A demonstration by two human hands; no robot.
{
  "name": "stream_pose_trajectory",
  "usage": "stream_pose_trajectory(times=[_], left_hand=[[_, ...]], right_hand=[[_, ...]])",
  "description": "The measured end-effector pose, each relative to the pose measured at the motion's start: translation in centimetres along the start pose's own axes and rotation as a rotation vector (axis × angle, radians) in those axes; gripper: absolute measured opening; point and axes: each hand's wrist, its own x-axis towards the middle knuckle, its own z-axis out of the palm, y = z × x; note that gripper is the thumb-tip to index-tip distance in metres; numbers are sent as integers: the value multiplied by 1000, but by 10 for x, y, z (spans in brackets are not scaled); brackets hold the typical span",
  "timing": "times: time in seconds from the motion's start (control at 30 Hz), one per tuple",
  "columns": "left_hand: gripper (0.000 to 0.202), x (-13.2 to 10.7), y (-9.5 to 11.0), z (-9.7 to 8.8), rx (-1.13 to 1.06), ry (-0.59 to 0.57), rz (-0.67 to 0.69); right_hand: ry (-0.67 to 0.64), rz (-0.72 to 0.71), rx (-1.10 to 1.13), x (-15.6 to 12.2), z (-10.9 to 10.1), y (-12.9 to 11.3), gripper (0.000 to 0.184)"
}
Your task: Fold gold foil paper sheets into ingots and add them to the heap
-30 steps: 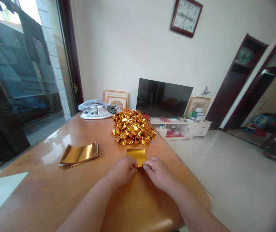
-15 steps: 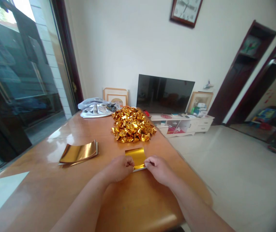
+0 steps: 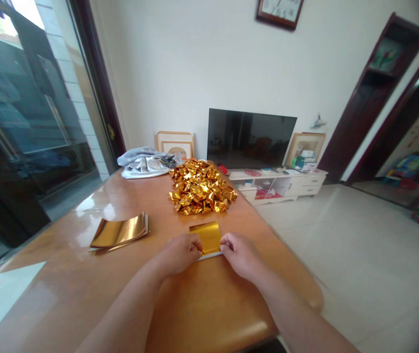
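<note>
A sheet of gold foil paper [image 3: 209, 236] lies on the table between my hands, its near edge turned up in a narrow pale strip. My left hand [image 3: 184, 251] pinches that edge at its left corner, fingers closed. At the right corner my right hand [image 3: 236, 250] pinches the same edge between thumb and fingers. Just beyond the sheet rises a heap of folded gold foil pieces [image 3: 202, 189]. To the left lies a stack of gold foil sheets [image 3: 119, 232], slightly curled.
The brown wooden table [image 3: 209, 304] has a rounded right corner. A pale sheet [image 3: 1, 296] lies at its left edge, and crumpled grey cloth [image 3: 146, 163] at the far end. Beyond stand a television [image 3: 251, 138] and a white cabinet [image 3: 283, 189].
The near edge of the foil sheet shows a narrower pale strip, and both hands have shifted very slightly while keeping their pinch. The camera view has tilted a little downward.
</note>
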Motion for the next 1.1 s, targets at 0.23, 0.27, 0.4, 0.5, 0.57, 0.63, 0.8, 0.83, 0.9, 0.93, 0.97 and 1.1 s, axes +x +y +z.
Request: stream_pose_trajectory(times=[0.23,0.27,0.4,0.5,0.57,0.63,0.8,0.83,0.9,0.93,0.97,1.1], left_hand=[[26,-5,10,-4,66,-7,28],[26,-5,12,-4,76,-4,26],[27,-7,14,-5,116,15,31],[28,-7,16,-6,136,12,33],[28,-8,16,-6,146,8,40],[28,-8,17,-7,160,11,49],[29,-8,15,-7,194,79,153],[32,-7,15,-6,196,91,183],[41,-7,15,-4,194,97,236],[45,-7,15,-4,193,93,259],[48,-7,15,-3,194,84,282],[52,-7,15,-3,222,19,327]], right_hand=[[13,5,-76,-2,-1,-4,5],[14,3,-85,-2,-1,-4,5],[12,-10,-110,-2,0,-5,6],[4,-5,-121,-2,0,-5,5],[6,-5,-125,-3,0,-5,5],[12,-16,-130,-3,1,-5,5],[12,-21,-152,-3,2,-4,5],[12,-19,-157,-3,2,-4,5],[17,-17,-166,-3,2,-4,5],[20,-19,-172,-4,2,-4,5],[22,-24,-178,-4,2,-4,6],[24,-47,-219,-5,1,-5,5]])
